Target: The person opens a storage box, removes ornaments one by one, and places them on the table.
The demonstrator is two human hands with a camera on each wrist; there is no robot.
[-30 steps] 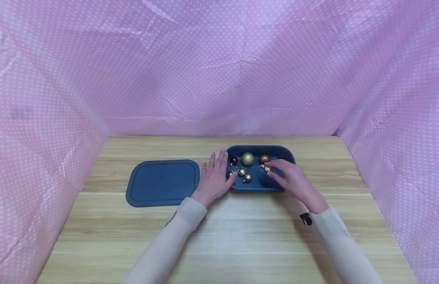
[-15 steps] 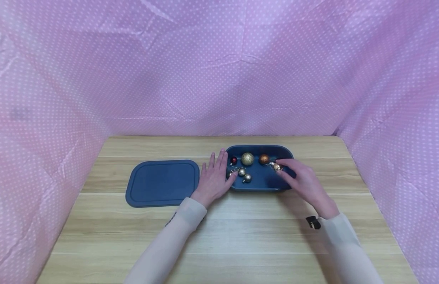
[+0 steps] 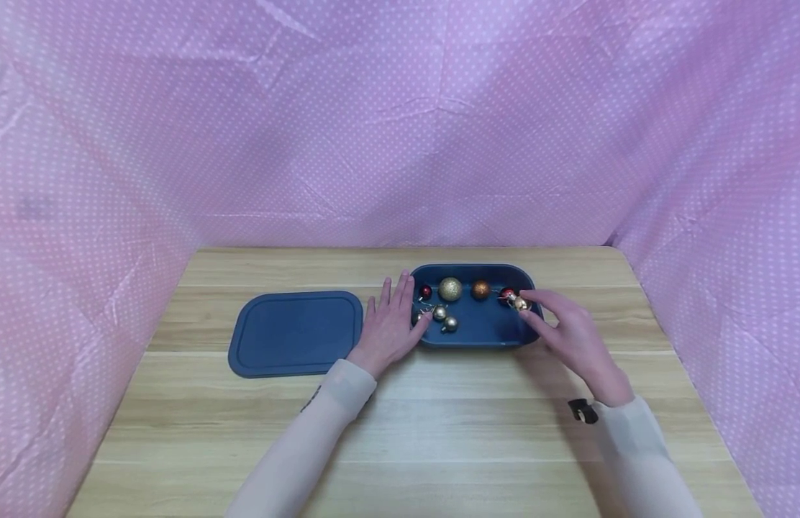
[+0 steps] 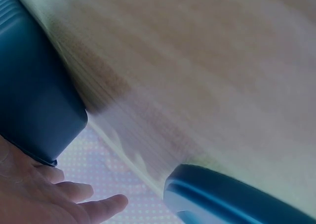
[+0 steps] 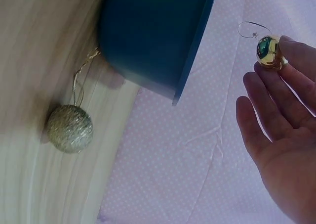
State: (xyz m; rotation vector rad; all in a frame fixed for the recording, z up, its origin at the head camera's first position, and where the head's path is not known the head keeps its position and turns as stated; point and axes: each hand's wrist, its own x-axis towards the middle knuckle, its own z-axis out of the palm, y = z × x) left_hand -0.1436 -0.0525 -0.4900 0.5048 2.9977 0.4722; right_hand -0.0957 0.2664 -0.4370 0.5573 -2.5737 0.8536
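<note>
In the head view, my right hand pinches a small shiny gold bauble between thumb and fingertips, over the right end of a dark blue box. A thin wire loop sticks out from the bauble. My left hand lies with straight fingers along the box's left rim, its thumb over the corner. Inside the box are a glittery gold bauble, an orange one, a red one, a small dark red one and several small gold ones near my left thumb.
A flat dark blue lid lies on the wooden table, left of the box. In the right wrist view, a glittery gold bauble with a cord rests on the table beside the box. Pink dotted cloth hangs behind the table.
My right hand has moved right with the small gold bauble, from the box's middle to its right end. The red bauble now shows inside. My left hand has stayed in place.
</note>
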